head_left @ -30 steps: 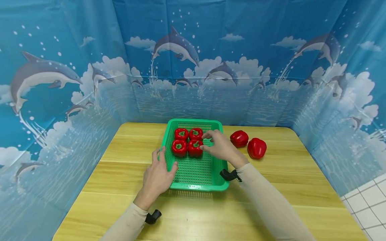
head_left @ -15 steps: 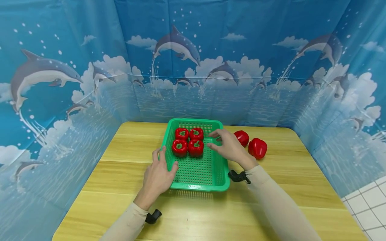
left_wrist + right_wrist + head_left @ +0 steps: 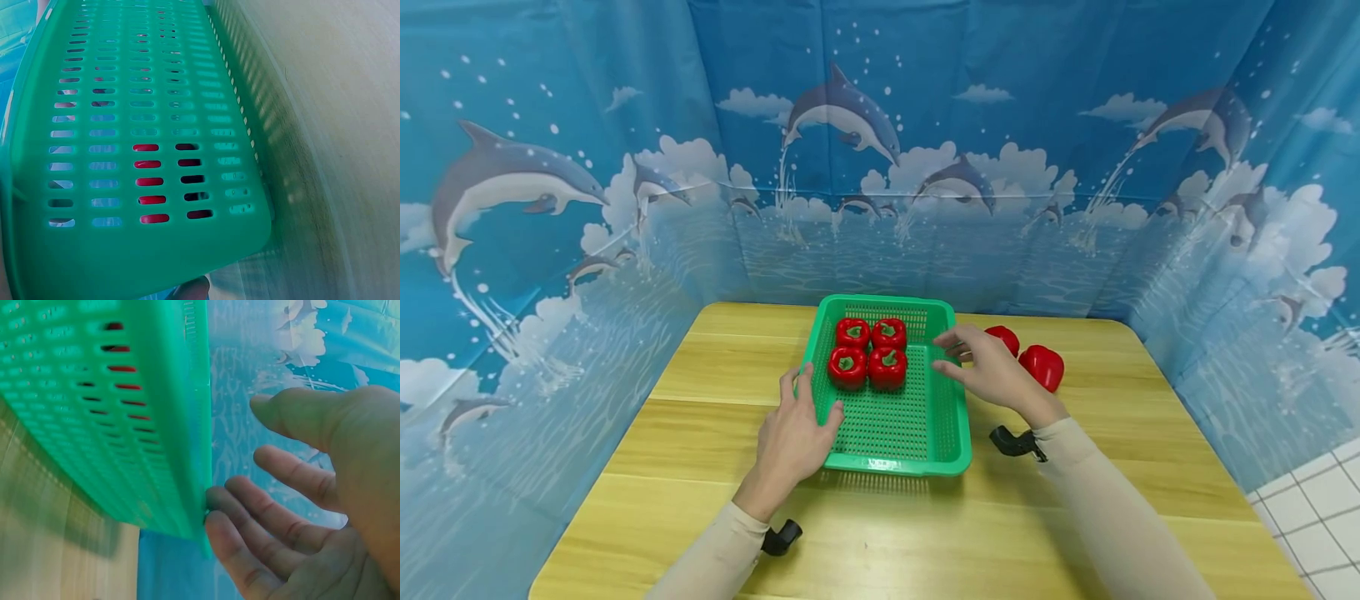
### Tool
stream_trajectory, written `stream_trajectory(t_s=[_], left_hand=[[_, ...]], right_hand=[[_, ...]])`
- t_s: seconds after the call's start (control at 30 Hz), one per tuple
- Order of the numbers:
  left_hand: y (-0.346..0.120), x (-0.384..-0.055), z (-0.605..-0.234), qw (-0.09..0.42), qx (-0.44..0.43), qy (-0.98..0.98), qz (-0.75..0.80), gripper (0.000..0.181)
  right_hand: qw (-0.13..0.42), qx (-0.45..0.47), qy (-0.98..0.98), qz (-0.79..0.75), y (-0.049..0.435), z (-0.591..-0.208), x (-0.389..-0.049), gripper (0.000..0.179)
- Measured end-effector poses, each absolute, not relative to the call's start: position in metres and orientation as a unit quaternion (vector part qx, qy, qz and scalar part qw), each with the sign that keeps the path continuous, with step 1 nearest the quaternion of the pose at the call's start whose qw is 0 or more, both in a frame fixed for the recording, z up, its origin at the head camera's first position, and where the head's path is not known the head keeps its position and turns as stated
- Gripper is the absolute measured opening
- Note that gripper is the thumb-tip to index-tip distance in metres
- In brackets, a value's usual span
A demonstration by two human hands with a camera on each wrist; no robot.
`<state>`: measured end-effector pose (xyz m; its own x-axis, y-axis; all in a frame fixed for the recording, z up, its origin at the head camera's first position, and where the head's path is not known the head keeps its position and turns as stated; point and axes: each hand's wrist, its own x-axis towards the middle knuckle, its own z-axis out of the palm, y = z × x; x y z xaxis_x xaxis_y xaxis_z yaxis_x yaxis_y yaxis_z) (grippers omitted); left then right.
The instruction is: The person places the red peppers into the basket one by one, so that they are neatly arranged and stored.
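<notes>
A green plastic basket (image 3: 891, 467) with perforated sides sits on the wooden table, and several red bell peppers (image 3: 887, 367) stand grouped in it, stems up. My left hand (image 3: 796, 437) holds the basket's left rim, thumb over the inside. One fingertip (image 3: 195, 289) shows at the outer wall in the left wrist view. My right hand (image 3: 996, 371) hovers at the right rim, fingers loosely spread and holding nothing; the right wrist view shows its fingertips close to the rim. Just beyond it lie two more bell peppers (image 3: 1047, 365), partly covered by that hand.
The wooden table (image 3: 700, 425) extends around the basket on all sides. A blue curtain (image 3: 880, 250) printed with dolphins hangs behind the table and along both sides. White tiles (image 3: 1315, 508) appear at the lower right.
My right hand has moved right, away from the peppers in the basket to its right rim, covering more of the two loose peppers. My left hand has stayed in place.
</notes>
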<state>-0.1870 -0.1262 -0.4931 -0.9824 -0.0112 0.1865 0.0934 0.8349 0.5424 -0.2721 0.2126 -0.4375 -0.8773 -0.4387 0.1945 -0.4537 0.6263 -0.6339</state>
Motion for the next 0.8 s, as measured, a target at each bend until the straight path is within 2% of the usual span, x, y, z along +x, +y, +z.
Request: stream_trajectory(t_s=[0.8], left_hand=[[-0.127,-0.186,-0.492,0.089,-0.019,-0.954,-0.286,0.091]], right_hand=[[0.045,0.22,-0.91,0.347,0.264,-0.454,-0.266,0.038]])
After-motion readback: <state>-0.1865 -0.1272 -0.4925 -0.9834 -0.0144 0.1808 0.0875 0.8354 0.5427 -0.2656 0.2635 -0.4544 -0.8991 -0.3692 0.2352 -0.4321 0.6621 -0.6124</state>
